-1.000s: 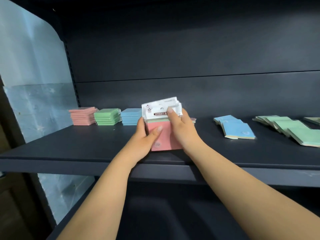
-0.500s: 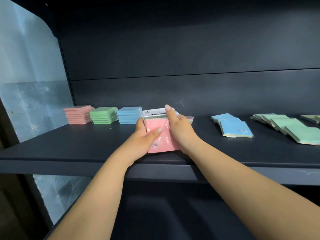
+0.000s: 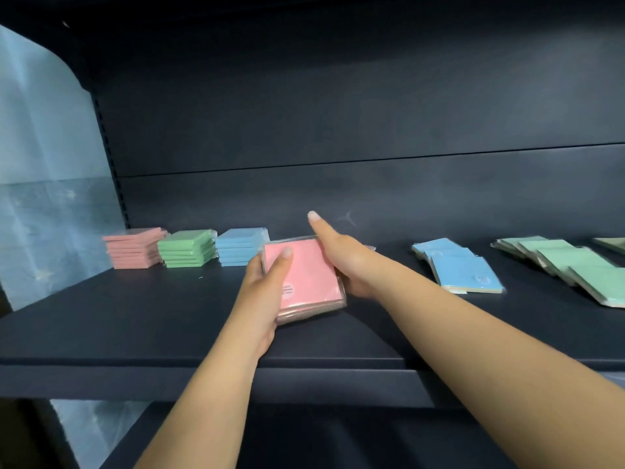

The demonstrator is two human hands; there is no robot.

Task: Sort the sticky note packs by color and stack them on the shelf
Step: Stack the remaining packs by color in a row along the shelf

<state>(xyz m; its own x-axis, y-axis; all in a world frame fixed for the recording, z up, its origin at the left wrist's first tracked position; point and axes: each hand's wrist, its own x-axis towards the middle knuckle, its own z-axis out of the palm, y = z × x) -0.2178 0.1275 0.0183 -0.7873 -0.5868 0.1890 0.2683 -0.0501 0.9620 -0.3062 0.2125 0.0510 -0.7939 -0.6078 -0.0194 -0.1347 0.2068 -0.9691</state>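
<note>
A small pile of pink sticky note packs (image 3: pixel 307 275) in clear wrap lies tilted just above the dark shelf (image 3: pixel 135 319), pink face up. My left hand (image 3: pixel 260 292) grips its left edge with the thumb on top. My right hand (image 3: pixel 345 255) holds the right edge, its index finger pointing straight toward the back wall. Three sorted stacks stand at the back left: pink (image 3: pixel 133 247), green (image 3: pixel 187 248) and blue (image 3: pixel 238 247). The held pile is just right of the blue stack.
Loose blue packs (image 3: pixel 463 269) lie overlapped on the shelf to the right, and loose green packs (image 3: pixel 575 262) spread further right toward the frame edge. A pale plastic sheet (image 3: pixel 44 184) covers the left side. The shelf's front edge runs below my wrists.
The pink pile has tipped from nearly upright, white header cards showing, to almost flat with the pink face up. My right index finger has lifted off it and straightened.
</note>
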